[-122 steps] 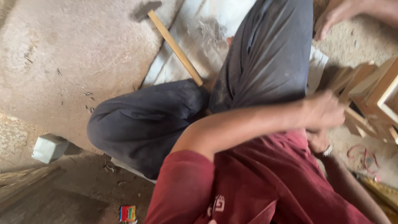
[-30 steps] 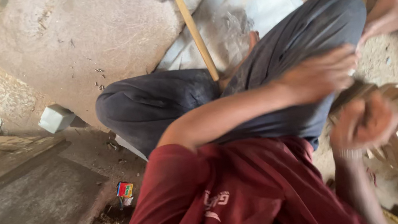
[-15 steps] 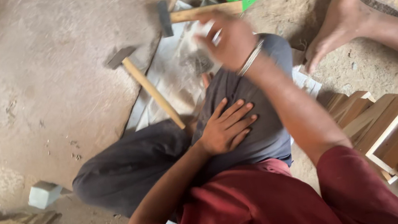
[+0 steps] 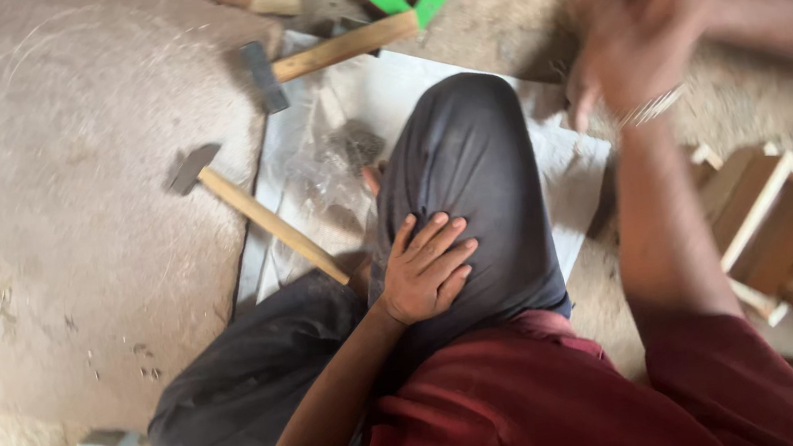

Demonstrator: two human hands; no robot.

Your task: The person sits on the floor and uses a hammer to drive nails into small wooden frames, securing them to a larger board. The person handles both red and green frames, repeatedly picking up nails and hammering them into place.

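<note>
I see left hand (image 4: 428,272) flat and open on the dark-trousered knee (image 4: 457,185), right hand (image 4: 629,23) raised, blurred (grip unclear), two hammers (image 4: 249,209) just beside on the floor.

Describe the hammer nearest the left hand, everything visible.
The hammer has a dark metal head and a long pale wooden handle, worn-looking. It lies flat on the ground, slanted: head up-left on the bare dusty floor, handle running down-right across the edge of the white sheet, its end hidden at the dark trouser leg. No hand touches it; the left hand rests on the knee beside its handle end. A second hammer lies apart, farther up.
</note>
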